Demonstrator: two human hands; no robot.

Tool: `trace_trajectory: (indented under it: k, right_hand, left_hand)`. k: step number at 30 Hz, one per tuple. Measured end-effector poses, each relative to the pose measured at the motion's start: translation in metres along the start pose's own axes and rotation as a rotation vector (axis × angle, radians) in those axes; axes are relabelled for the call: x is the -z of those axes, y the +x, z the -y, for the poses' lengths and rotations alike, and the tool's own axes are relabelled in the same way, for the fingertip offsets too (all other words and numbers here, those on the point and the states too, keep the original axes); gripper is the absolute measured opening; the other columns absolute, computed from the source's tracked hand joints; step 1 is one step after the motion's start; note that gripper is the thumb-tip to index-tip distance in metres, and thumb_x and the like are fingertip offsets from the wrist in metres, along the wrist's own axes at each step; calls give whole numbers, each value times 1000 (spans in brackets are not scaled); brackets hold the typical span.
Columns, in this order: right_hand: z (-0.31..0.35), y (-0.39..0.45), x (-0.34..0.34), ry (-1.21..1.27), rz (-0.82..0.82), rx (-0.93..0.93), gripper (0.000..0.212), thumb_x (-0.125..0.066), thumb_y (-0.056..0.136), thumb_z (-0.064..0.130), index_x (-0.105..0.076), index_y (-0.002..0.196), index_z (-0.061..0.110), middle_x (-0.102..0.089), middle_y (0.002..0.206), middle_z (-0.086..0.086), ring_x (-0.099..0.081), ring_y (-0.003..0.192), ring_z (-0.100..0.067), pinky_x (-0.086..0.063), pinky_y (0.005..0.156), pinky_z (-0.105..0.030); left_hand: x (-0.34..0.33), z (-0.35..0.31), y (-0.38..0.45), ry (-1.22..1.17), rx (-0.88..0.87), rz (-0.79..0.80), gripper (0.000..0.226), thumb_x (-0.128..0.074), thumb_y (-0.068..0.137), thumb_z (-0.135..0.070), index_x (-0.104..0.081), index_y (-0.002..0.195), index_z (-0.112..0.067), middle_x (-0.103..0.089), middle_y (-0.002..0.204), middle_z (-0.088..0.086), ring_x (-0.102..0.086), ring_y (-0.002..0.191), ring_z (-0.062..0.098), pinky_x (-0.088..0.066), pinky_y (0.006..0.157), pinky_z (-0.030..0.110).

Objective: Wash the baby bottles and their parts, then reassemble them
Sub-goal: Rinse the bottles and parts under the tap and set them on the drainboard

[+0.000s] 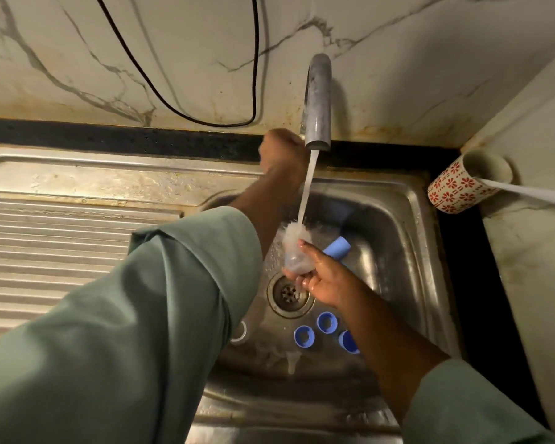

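Three blue rings [304, 337] lie nearest on the sink [410, 225] floor, beside the drain. Above the drain, the right hand [326, 280] curls round a clear bottle [297, 254] under the running stream: light, stiff, wet (judged slippery), best held about its body. Farther back, the left hand [282, 152] closes at the tap [317, 104] base; what it holds cannot be told.

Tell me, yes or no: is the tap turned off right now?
No. A stream of water runs from the tap spout onto the clear bottle part held in the right hand.
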State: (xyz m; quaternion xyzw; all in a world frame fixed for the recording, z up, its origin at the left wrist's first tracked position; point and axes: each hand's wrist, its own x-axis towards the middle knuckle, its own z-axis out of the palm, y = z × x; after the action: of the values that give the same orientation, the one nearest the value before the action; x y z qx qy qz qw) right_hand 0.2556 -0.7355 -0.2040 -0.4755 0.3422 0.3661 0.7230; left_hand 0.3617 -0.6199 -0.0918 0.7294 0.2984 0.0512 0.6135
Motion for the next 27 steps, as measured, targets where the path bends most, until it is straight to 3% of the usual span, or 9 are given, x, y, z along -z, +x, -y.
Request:
trace_trajectory:
  k: [2, 5, 8, 15, 18, 21, 24, 26, 27]
  right_hand:
    - [7, -10, 3, -281, -62, 73, 56, -77, 79, 28, -55, 125, 4, -62, 104, -13, -63, 83, -24, -55, 54, -29]
    - [23, -23, 8, -1097, -286, 439, 61, -80, 73, 30, -48, 124, 22, -53, 115, -6, -58, 96, -25, -51, 61, -28]
    - [39, -37, 10, -1535, -287, 728, 59, -76, 75, 30, -46, 125, 28, -47, 126, -5, -54, 108, -29, -47, 82, -37]
    - [74, -100, -15, -1804, -278, 1103, 65, -76, 72, 29, -45, 129, 25, -49, 127, -5, -59, 101, -31, -42, 73, -32]
    - [83, -131, -31, -1733, -232, 1221, 56, -76, 74, 27, -50, 123, 20, -49, 119, -8, -58, 95, -32, -41, 70, -32]
    - [94, -150, -39, -1652, -169, 1308, 56, -79, 68, 25, -51, 117, 24, -50, 116, -7, -58, 93, -32, -41, 72, -30]
    - [77, -142, -35, -1498, -420, 1529, 56, -82, 64, 25, -52, 111, 21, -56, 108, -7, -61, 90, -26, -43, 70, -26]
    - [36, -116, -25, -1785, -684, 1374, 45, -75, 75, 21, -51, 112, 13, -57, 109, -8, -61, 96, -23, -50, 73, -28]
    - [9, -101, -15, -1877, -593, 1113, 42, -71, 80, 17, -50, 117, 13, -55, 117, -8, -59, 105, -25, -51, 81, -33]
  left_hand:
    - [0, -8, -3, 68, -61, 89, 36, -67, 90, 0, -45, 73, -24, -67, 96, 13, -68, 94, 32, -58, 85, 46]
    - [23, -7, -7, 310, -191, 223, 31, -70, 90, -5, -50, 76, -24, -55, 83, -6, -56, 77, 8, -48, 66, 20]
    - [50, 16, -19, 683, -259, 314, 20, -65, 93, -8, -66, 112, -15, -64, 106, 3, -62, 97, 18, -53, 83, 29]
    - [134, 97, -51, 1367, -237, 301, 44, -49, 100, -19, -48, 145, -19, -42, 153, 11, -34, 144, 33, -34, 115, 48]
    - [166, 109, -55, 1416, -160, 257, 56, -50, 101, -23, -32, 154, -15, -22, 164, 13, -18, 152, 34, -26, 118, 49]
    - [179, 115, -61, 1405, -209, 221, 52, -54, 99, -18, -39, 148, -11, -37, 155, 15, -34, 144, 33, -35, 111, 43]
    - [161, 118, -70, 1292, -313, 282, 64, -55, 98, -13, -28, 156, -11, -31, 161, 13, -32, 147, 29, -29, 116, 38]
    - [142, 119, -80, 1236, -363, 337, 82, -69, 91, -16, -22, 159, -13, -25, 165, 10, -24, 151, 26, -22, 121, 37]
    - [133, 120, -84, 1224, -376, 366, 87, -74, 88, -17, -22, 158, -13, -25, 164, 9, -23, 152, 26, -22, 121, 37]
